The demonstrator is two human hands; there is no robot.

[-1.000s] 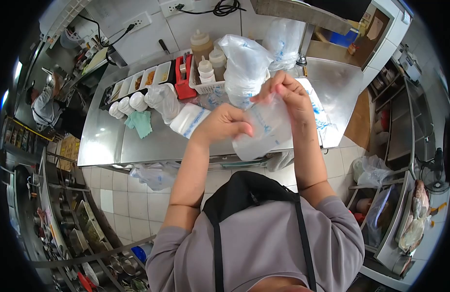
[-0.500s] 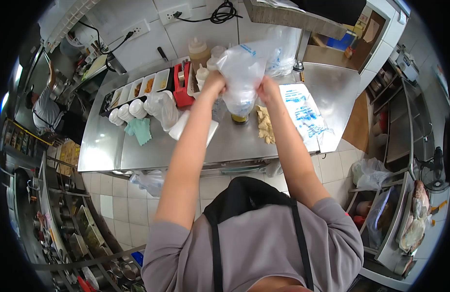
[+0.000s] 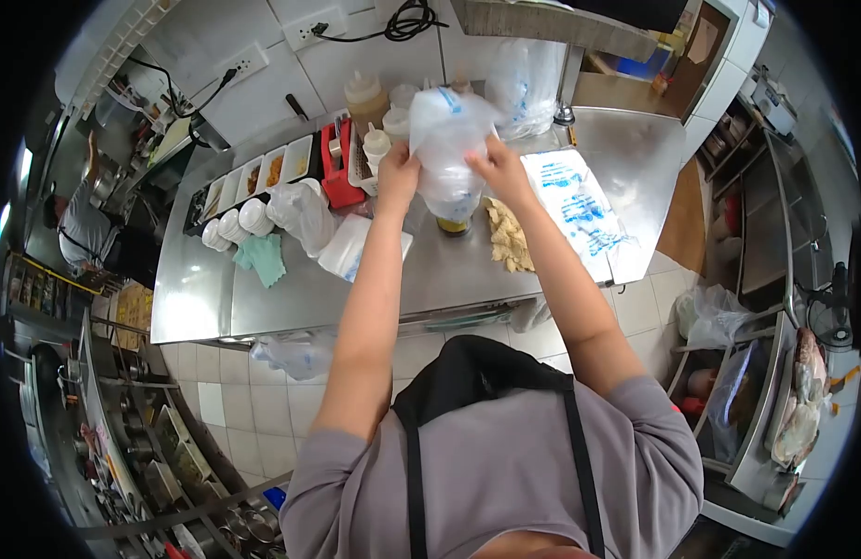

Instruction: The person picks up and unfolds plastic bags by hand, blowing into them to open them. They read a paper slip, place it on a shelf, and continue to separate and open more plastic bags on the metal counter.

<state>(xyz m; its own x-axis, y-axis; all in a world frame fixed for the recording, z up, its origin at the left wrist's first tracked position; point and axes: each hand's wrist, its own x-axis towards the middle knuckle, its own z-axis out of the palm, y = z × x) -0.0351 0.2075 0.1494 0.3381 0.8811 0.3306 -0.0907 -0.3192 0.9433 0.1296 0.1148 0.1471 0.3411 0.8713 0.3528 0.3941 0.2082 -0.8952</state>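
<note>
Above the steel table, a clear plastic bag [image 3: 452, 140] with blue print stands upright between my hands. My left hand [image 3: 399, 175] is closed on the bag's left side. On the opposite side my right hand [image 3: 501, 170] pinches the bag near its middle. The bag's lower end reaches over a dark-based container with yellowish contents [image 3: 454, 225], mostly hidden under the plastic. A crumpled beige cloth [image 3: 508, 237] lies just right of it. Flat white bags with blue print [image 3: 572, 207] are spread further right.
Food trays [image 3: 263, 172], white lidded cups [image 3: 255, 217], a green cloth [image 3: 262, 258] and a red holder [image 3: 338, 168] occupy the steel table's [image 3: 291, 303] left side. Sauce bottles [image 3: 365, 98] stand at the back. A shelf [image 3: 561, 33] overhangs behind. Another person [image 3: 81, 228] is at far left.
The bag's top has dropped and looks rounder and more bunched. My left hand has shifted slightly left and down, and my right hand slightly left. The camera view has moved a little.
</note>
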